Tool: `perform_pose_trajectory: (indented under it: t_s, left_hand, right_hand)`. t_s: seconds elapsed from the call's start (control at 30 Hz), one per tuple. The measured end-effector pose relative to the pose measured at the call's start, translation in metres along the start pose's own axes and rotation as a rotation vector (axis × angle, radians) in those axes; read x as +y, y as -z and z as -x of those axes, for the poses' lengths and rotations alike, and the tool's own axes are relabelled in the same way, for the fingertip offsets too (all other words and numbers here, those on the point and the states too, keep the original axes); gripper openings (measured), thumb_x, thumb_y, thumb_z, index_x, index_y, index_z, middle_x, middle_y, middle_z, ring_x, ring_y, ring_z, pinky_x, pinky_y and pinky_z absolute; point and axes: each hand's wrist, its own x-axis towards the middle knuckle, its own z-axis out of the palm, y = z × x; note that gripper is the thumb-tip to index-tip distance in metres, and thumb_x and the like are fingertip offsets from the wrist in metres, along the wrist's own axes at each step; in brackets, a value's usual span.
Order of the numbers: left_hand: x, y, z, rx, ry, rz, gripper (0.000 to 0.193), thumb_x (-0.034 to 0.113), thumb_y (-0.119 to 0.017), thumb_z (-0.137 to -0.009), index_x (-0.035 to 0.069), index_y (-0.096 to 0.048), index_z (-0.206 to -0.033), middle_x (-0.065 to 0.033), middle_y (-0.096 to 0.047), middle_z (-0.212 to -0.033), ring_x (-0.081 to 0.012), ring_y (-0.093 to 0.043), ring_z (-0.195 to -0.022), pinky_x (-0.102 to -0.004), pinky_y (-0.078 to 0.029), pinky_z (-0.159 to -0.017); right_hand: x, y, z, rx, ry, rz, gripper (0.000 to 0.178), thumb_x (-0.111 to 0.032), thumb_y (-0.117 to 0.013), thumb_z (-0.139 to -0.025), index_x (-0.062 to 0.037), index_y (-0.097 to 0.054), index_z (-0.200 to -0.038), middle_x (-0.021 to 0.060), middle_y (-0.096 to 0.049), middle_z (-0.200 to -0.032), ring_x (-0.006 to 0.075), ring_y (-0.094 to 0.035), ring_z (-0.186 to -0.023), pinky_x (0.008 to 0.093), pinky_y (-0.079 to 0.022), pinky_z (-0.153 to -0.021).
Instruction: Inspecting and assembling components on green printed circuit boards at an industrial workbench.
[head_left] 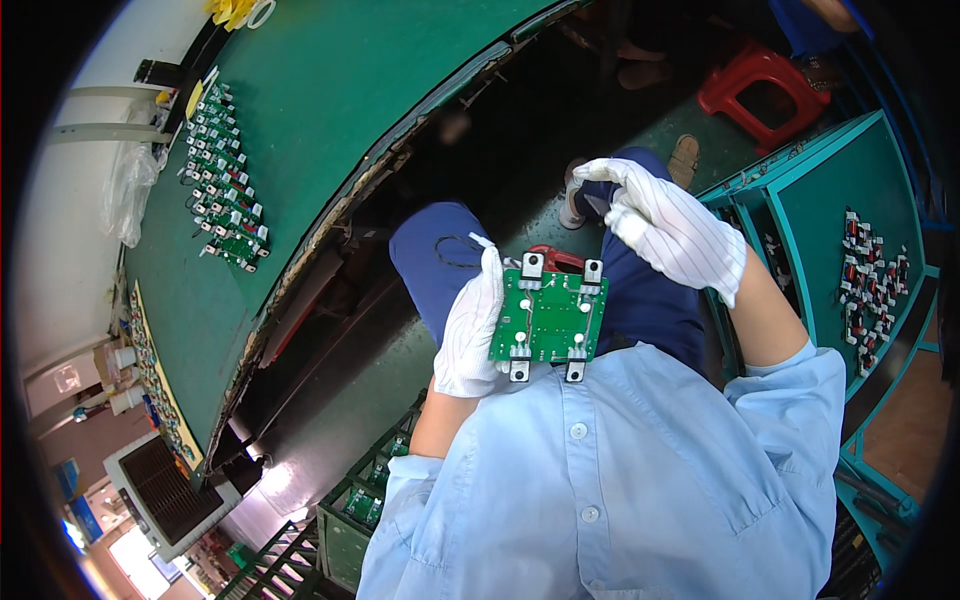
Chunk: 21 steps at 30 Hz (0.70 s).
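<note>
My left hand [470, 330], in a white striped glove, grips a green circuit board [550, 318] by its left edge in front of my shirt. Metal tabs with holes stick out at the board's upper and lower edges, and small white dabs dot its face. A thin black wire loop [455, 252] with a white end shows beside my left fingers. Behind the board's top edge, part of something red [556, 257] is visible. My gloved right hand [668, 225] is raised to the right, apart from the board. Its fingers are curled together; what they hold, if anything, is too small to tell.
A row of similar circuit boards [225, 175] stands on the green workbench [320, 110] at left. Small black, red and white parts [868, 290] lie on a teal cabinet [825, 180] at right. A red stool [765, 95] stands far right. More boards sit in a crate [345, 530] lower left.
</note>
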Motion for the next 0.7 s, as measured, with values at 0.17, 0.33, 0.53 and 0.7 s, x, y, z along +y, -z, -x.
perform_pose_trajectory:
  t_s: [0.17,0.33,0.53,0.7]
  left_hand:
    - [0.006,-0.012,0.001,-0.066,0.222,0.139,0.055,0.047,-0.023,-0.091,0.003,-0.051,-0.108,-0.0079,-0.061,-0.094,-0.0129,-0.059,-0.084,-0.0253,-0.047,-0.075]
    - [0.006,-0.006,0.000,-0.155,0.166,-0.140,0.048,0.041,-0.029,-0.091,0.003,-0.048,-0.112,-0.0075,-0.060,-0.095,-0.0129,-0.059,-0.085,-0.0255,-0.047,-0.074]
    - [0.017,-0.015,0.003,-0.093,0.238,-0.112,0.048,0.043,-0.034,-0.090,0.003,-0.049,-0.112,-0.0073,-0.060,-0.094,-0.0132,-0.059,-0.083,-0.0251,-0.048,-0.073]
    - [0.010,-0.009,0.003,-0.070,0.102,-0.257,0.051,0.047,-0.034,-0.089,0.003,-0.051,-0.110,-0.0072,-0.060,-0.094,-0.0133,-0.059,-0.082,-0.0246,-0.048,-0.072]
  right_hand:
    - [-0.024,-0.008,-0.001,-0.206,0.232,-0.004,0.044,-0.010,-0.051,-0.073,-0.0025,-0.040,-0.116,0.0093,-0.053,-0.058,0.0269,-0.052,-0.049,0.0326,-0.041,-0.050]
    - [-0.034,-0.005,-0.003,-0.428,0.200,0.239,0.033,-0.017,-0.052,-0.076,-0.0048,-0.046,-0.106,0.0112,-0.053,-0.058,0.0292,-0.052,-0.050,0.0352,-0.038,-0.046]
    - [-0.037,-0.005,-0.001,-0.458,0.197,0.260,0.032,-0.018,-0.053,-0.075,-0.0064,-0.046,-0.104,0.0111,-0.052,-0.057,0.0296,-0.052,-0.050,0.0364,-0.038,-0.046]
    - [-0.037,-0.005,0.001,-0.502,0.172,0.226,0.032,-0.018,-0.053,-0.076,-0.0064,-0.045,-0.105,0.0113,-0.054,-0.060,0.0313,-0.053,-0.051,0.0378,-0.038,-0.047]
